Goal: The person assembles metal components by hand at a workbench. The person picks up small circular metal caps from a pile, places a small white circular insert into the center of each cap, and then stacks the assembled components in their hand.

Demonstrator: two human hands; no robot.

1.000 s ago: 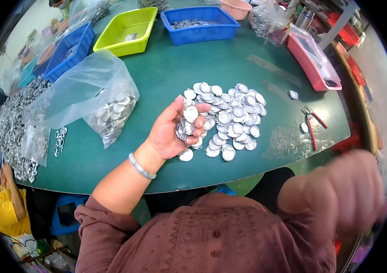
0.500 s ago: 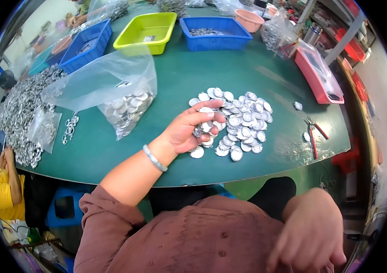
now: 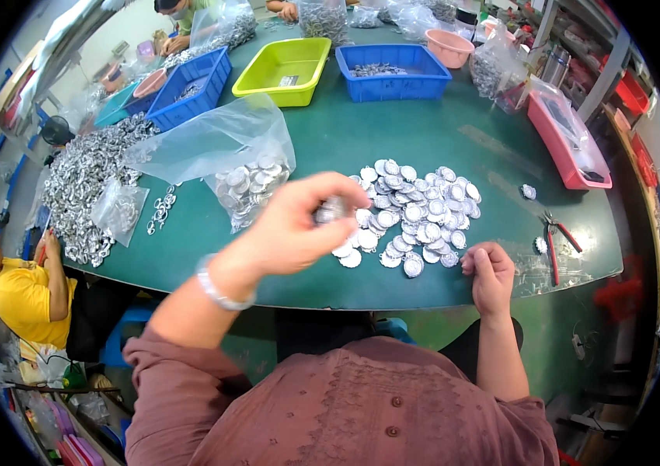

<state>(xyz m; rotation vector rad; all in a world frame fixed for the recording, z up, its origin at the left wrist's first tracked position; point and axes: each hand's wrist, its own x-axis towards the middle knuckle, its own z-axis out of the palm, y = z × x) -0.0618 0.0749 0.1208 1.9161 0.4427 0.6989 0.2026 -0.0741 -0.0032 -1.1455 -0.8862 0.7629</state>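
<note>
My left hand [image 3: 297, 229], with a pale bangle at its wrist, is raised over the table, fingers curled around silver metal discs [image 3: 332, 210]; blur hides how many. A pile of round silver discs with scalloped rims and small loops [image 3: 431, 213] lies just right of it. By the pile's near right edge is my right hand [image 3: 491, 281], its fingers bent in and the thumb on top. Whatever those fingers may hold is hidden. Left of the pile, a clear plastic bag [image 3: 213, 147] lies partly filled with similar discs.
Red-handled pliers [image 3: 553, 252] and two loose discs lie at the right, near a pink tray [image 3: 567, 147]. Blue [image 3: 392, 85] and yellow-green [image 3: 279, 95] bins line the far side. Silver parts [image 3: 85, 186] heap at the left, beside a co-worker in yellow [image 3: 31, 299].
My left hand has lifted nearer the camera with its discs. The right hand has moved from my lap side up to the table edge. The view has shifted, showing more of the far side.
</note>
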